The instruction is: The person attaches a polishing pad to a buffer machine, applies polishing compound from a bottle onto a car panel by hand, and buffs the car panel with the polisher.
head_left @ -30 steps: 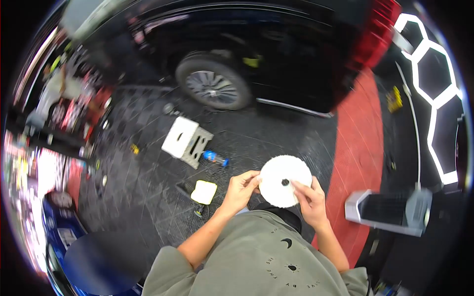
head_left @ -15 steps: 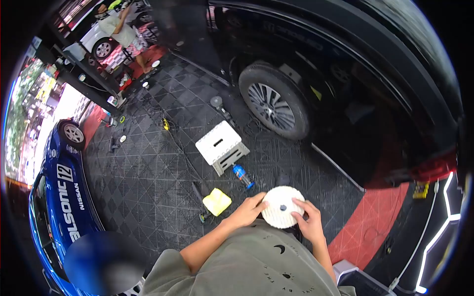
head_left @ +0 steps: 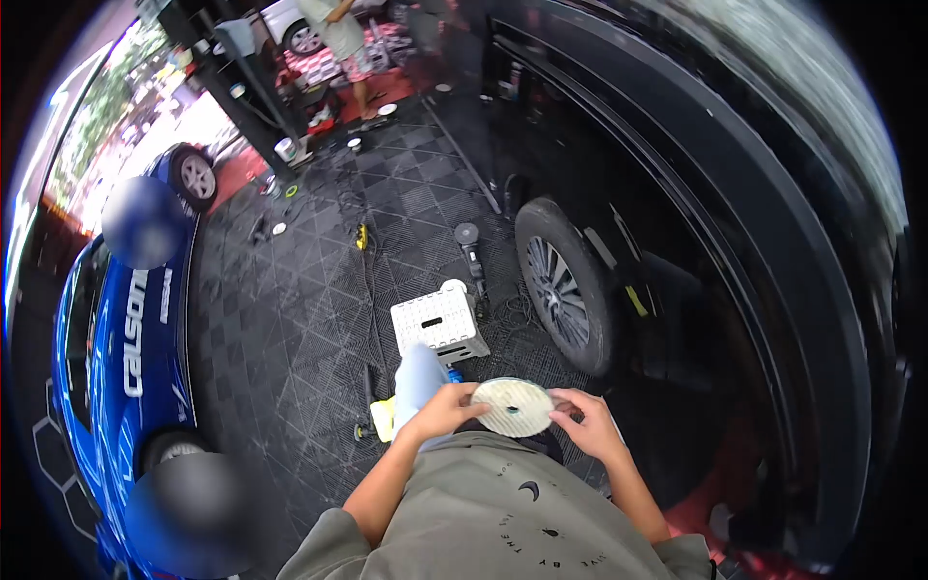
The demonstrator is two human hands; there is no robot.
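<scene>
A round, cream-white buffing pad with ribbed pile and a small dark centre hole is in front of my shirt, held between both hands and tilted. My left hand pinches its left edge, thumb on the upper face. At the right edge, my right hand grips the pad between thumb and fingers. Just beyond my hands, a raised light-coloured trouser leg partly covers a yellow cloth and a blue bottle on the floor.
A white step stool stands ahead, with a corded polisher behind it. To the right is a black vehicle with its wheel; a blue car is on the left. Cables cross the tiled floor. Another person stands far back.
My view has shifted forward along the black vehicle, and a leg has come into sight. The pad has tilted, and my right hand has slid from its face to its right edge.
</scene>
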